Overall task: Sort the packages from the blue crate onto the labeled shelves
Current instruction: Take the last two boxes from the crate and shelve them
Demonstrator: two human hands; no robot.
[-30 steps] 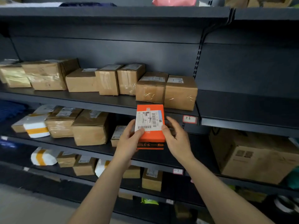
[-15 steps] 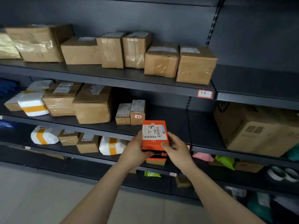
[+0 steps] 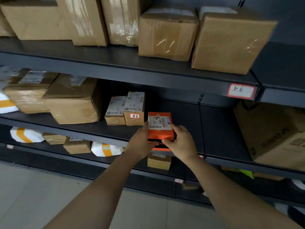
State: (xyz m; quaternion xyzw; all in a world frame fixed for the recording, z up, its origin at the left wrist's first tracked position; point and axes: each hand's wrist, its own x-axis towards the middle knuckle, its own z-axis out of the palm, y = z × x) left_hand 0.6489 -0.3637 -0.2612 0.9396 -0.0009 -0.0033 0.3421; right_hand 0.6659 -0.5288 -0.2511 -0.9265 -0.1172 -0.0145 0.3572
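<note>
Orange box (image 3: 159,126): one, frame centre, marked 1-7.
Left hand (image 3: 142,143): grips its left side.
Right hand (image 3: 181,143): grips its right side.
Small cartons (image 3: 134,109): two, just left.

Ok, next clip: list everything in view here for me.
orange box: one, orange, white 1-7 label, held at the middle shelf's front
small boxes: two, brown, marked 1-7, middle shelf, left of the orange box
top boxes: at least five, brown, top shelf
mid boxes: two, brown, middle shelf, left
bags: three, white with yellow bands, one middle shelf far left, two lower shelf
low boxes: three, brown, lower shelf
carton: one, brown, right bay
1-6 tag: one, white, red border, top shelf edge
shelves: several tiers, dark grey
left hand: grips the orange box's left side
right hand: grips its right side
</note>
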